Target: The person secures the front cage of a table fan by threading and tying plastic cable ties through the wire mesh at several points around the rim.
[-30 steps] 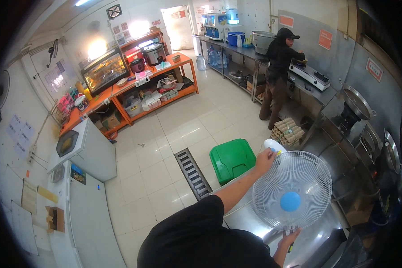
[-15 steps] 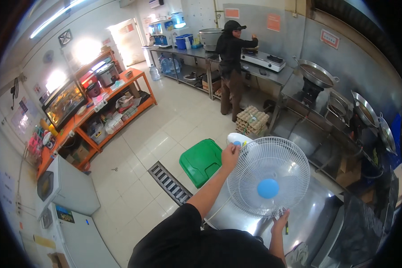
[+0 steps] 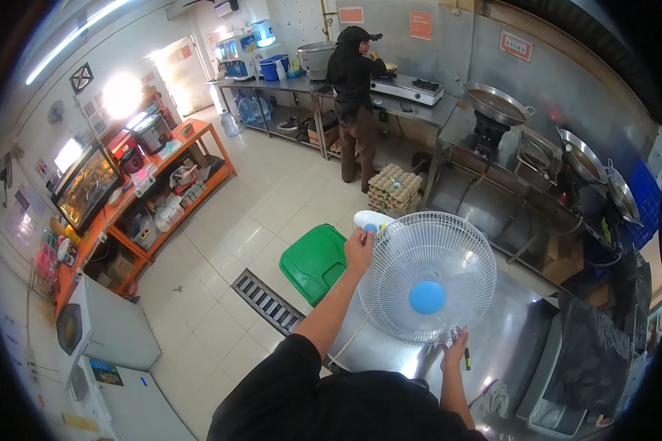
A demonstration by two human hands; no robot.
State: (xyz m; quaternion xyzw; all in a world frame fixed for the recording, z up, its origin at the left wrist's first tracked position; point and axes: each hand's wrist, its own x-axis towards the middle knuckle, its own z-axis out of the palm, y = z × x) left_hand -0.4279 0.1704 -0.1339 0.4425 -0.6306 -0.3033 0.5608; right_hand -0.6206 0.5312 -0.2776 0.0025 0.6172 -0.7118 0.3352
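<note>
An electric fan's round white wire guard [image 3: 379,294] with a blue centre disc [image 3: 427,297] is in front of me, over the steel table. My left hand [image 3: 358,251] is closed at its upper left, fingers pinching a small blue knob [image 3: 371,228] beside a white rounded part [image 3: 366,217]. Much of that part is hidden behind the guard and my hand. At the guard's lower rim, my right hand [image 3: 454,353] grips the wires. A pale cord [image 3: 351,339] hangs down to the table's left side.
The steel table [image 3: 518,345] bears a crumpled cloth [image 3: 490,400]. Left of it are a green lidded bin [image 3: 312,263] and a floor drain grate [image 3: 266,300]. Stacked egg trays [image 3: 394,189] stand beyond. A co-worker [image 3: 354,103] is at the far counter; woks [image 3: 496,103] line the right.
The whole view has shifted, so everything sits a little further left and up. Both hands keep their places on the fan. The co-worker's raised arm has come lower.
</note>
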